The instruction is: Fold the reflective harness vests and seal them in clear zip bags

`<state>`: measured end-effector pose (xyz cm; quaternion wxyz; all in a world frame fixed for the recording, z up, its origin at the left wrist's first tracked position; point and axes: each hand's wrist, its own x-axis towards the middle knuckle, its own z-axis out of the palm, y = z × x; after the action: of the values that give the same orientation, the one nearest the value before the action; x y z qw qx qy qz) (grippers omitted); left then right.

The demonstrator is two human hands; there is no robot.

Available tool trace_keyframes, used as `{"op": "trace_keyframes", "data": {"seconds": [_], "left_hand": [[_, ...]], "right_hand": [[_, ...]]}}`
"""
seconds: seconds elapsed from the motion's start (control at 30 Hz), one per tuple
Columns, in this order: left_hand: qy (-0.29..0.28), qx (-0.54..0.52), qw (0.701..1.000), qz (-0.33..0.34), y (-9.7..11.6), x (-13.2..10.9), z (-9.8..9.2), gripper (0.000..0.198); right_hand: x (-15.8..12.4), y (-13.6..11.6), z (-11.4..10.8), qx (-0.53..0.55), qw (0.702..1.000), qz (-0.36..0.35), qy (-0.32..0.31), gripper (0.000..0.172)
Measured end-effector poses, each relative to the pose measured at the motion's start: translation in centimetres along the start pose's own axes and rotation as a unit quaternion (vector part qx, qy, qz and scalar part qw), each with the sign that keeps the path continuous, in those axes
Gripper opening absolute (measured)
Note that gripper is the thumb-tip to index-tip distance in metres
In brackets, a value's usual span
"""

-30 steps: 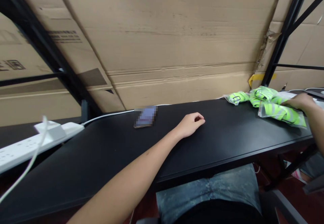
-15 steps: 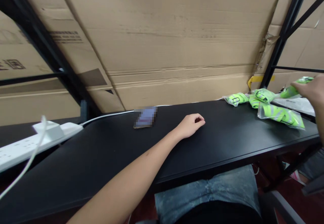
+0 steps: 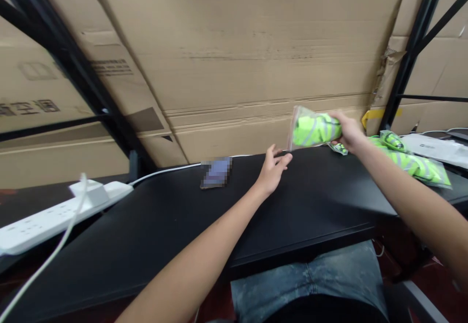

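My right hand grips one end of a clear plastic bag with a neon green striped item inside, held in the air above the black table. Just below and left of the bag, my left hand is lifted off the table with its fingers stretched out toward the bag's lower corner, holding nothing. More green bagged items lie at the table's right end.
A phone lies near the table's back edge. A white power strip with a plugged charger and cable sits at the left. Flattened cardboard boxes and black rack posts stand behind. White papers lie far right.
My right hand picked one green bag from the pile and carried it left to the middle. My left hand opened from a loose curl and rose toward the bag.
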<state>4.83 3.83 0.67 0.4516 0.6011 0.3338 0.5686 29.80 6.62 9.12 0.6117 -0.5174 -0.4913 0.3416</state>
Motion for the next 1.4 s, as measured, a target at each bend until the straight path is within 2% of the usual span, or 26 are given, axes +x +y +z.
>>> {"op": "trace_keyframes", "data": {"seconds": [0.07, 0.17, 0.3, 0.37, 0.43, 0.5, 0.53, 0.6, 0.63, 0.73, 0.83, 0.87, 0.97, 1.03, 1.23, 1.33, 1.4], "left_hand": [[0.036, -0.027, 0.999, -0.015, 0.2, 0.4, -0.7, 0.052], [0.02, 0.003, 0.998, -0.06, -0.1, 0.9, -2.0, 0.032], [0.046, 0.072, 0.992, -0.093, -0.9, 1.3, -3.0, 0.023], [0.066, 0.069, 0.987, -0.127, -1.0, 1.3, -2.8, 0.017], [0.076, 0.027, 0.984, -0.162, -0.7, 1.2, -2.2, 0.011], [0.085, -0.035, 0.978, -0.186, -0.1, 1.0, -1.6, 0.013], [0.091, -0.062, 0.975, -0.194, 0.1, 0.9, -1.3, 0.015], [0.105, -0.104, 0.966, -0.212, 0.4, 0.6, -0.9, 0.019], [0.105, -0.116, 0.963, -0.219, 0.4, 0.5, -0.8, 0.02], [0.09, -0.149, 0.958, -0.227, 0.0, 0.3, -0.5, 0.016], [0.077, -0.17, 0.961, -0.203, -0.4, 0.0, -0.1, 0.014], [0.076, -0.167, 0.964, -0.191, -0.5, -0.1, 0.0, 0.013], [0.065, -0.141, 0.976, -0.156, -0.8, -0.1, 0.3, 0.009], [0.057, -0.125, 0.981, -0.137, -0.9, 0.1, 0.1, 0.007], [-0.027, -0.061, 0.992, -0.103, -1.0, 0.4, -1.0, 0.021], [-0.053, -0.031, 0.995, -0.079, -1.0, 0.5, -1.3, 0.023], [-0.072, -0.013, 0.995, -0.071, -1.0, 0.6, -1.5, 0.024]], "right_hand": [[-0.3, 1.8, 3.4, 0.025, 0.997, 0.033, -0.066, 0.035], [-0.9, 5.0, 6.1, -0.01, 0.996, 0.074, -0.055, 0.041], [-1.9, 8.9, 6.2, -0.003, 0.992, 0.115, -0.046, 0.047], [-2.3, 10.1, 5.9, -0.006, 0.995, 0.085, -0.056, 0.046], [-2.6, 10.7, 5.7, -0.04, 0.998, 0.023, -0.052, 0.043], [-3.0, 10.7, 5.9, -0.128, 0.987, -0.078, -0.052, 0.037], [-3.3, 10.5, 6.2, -0.186, 0.971, -0.139, -0.065, 0.03], [-4.0, 10.0, 6.8, -0.292, 0.918, -0.245, -0.111, 0.015], [-4.5, 9.6, 7.1, -0.318, 0.896, -0.278, -0.139, 0.015], [-6.0, 8.5, 7.9, -0.338, 0.854, -0.354, -0.176, 0.025], [-6.7, 7.6, 8.2, -0.333, 0.822, -0.417, -0.2, 0.023], [-6.7, 7.4, 8.2, -0.321, 0.828, -0.416, -0.197, 0.021], [-6.2, 7.2, 7.9, -0.27, 0.876, -0.362, -0.167, 0.015], [-5.9, 7.2, 7.3, -0.249, 0.89, -0.341, -0.171, 0.009], [-6.2, 6.8, 5.9, -0.167, 0.877, -0.334, -0.303, 0.019], [-6.2, 6.7, 5.9, -0.175, 0.858, -0.347, -0.336, 0.022], [-5.9, 6.8, 6.1, -0.193, 0.847, -0.345, -0.354, 0.018]]}}
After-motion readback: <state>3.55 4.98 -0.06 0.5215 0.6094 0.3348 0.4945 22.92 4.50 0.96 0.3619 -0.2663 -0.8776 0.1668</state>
